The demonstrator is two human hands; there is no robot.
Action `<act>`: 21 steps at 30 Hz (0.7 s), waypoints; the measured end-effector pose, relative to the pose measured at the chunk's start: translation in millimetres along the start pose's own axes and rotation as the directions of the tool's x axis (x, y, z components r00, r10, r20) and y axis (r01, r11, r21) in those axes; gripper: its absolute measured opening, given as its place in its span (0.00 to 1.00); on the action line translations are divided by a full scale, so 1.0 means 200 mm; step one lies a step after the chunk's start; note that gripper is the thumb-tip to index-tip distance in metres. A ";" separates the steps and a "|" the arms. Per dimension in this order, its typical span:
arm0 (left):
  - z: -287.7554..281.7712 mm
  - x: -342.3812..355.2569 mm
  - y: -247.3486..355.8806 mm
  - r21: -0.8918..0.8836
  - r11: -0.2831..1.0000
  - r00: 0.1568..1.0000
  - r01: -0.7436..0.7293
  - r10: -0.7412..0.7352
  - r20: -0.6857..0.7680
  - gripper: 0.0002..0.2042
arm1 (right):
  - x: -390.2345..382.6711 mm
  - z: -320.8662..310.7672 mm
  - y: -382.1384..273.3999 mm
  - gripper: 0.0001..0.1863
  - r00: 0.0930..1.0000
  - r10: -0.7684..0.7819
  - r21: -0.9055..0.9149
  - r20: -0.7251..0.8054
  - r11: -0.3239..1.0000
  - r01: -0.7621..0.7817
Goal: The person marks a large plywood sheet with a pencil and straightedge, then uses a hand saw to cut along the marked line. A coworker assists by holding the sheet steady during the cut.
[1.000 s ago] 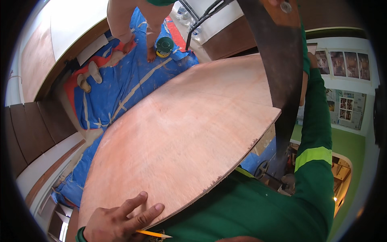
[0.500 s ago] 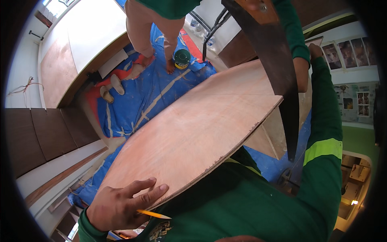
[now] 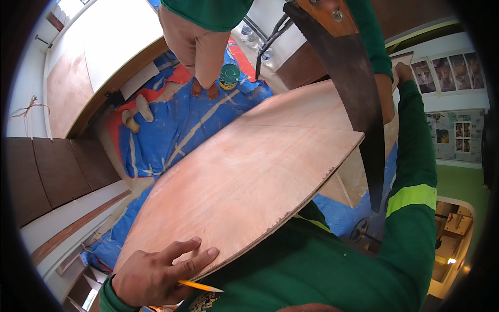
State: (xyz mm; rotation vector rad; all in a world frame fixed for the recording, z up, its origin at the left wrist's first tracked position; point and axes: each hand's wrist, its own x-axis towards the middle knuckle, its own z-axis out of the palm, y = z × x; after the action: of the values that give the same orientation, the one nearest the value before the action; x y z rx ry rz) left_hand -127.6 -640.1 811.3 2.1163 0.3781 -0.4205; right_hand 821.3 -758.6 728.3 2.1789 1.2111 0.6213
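My left hand (image 3: 156,270) presses on the near left edge of a large plywood sheet (image 3: 244,177), fingers on its face, with a yellow pencil (image 3: 200,286) tucked under them. My right arm reaches far out, and my right hand (image 3: 403,73) is closed on the sheet's far right edge; its fingertips are partly hidden. Between my arms, a handsaw (image 3: 358,88) with a wooden handle stands in a cut in the sheet, its tip below the board. A co-worker's hand (image 3: 326,4) is at the handle, mostly out of view; their other hand (image 3: 385,99) is behind the blade.
Blue sheeting (image 3: 202,114) covers the floor, with a green-lidded can (image 3: 229,77) and a pair of shoes (image 3: 138,114) on it. The co-worker's legs (image 3: 192,47) stand beyond the board. Dark panels (image 3: 57,171) line the left, and a black metal frame (image 3: 270,41) stands at the back.
The saw has slid down toward me, bringing more of its wooden handle into view. The co-worker's feet have come closer together. My hands keep their places on the plywood; the view has shifted slightly.
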 end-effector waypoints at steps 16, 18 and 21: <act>-0.03 0.02 0.00 -0.163 0.986 0.999 0.044 -0.040 0.026 0.38 | 0.04 0.15 0.14 0.10 0.851 0.395 0.833 0.345 0.288 -0.471; -0.04 0.02 0.00 -0.173 0.983 0.999 0.053 -0.051 0.020 0.37 | 0.05 0.20 0.17 0.10 0.892 0.387 0.794 0.234 0.454 -0.405; -0.04 0.02 -0.01 -0.192 0.979 0.998 0.062 -0.059 0.024 0.35 | 0.04 0.24 0.19 0.07 0.992 -0.093 0.186 -0.085 0.977 0.108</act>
State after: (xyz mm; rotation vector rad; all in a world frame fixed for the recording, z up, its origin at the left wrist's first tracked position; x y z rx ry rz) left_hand -123.5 -631.8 812.9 1.9155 0.4553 -0.4212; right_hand 877.7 -780.0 719.4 2.2499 1.4648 0.5704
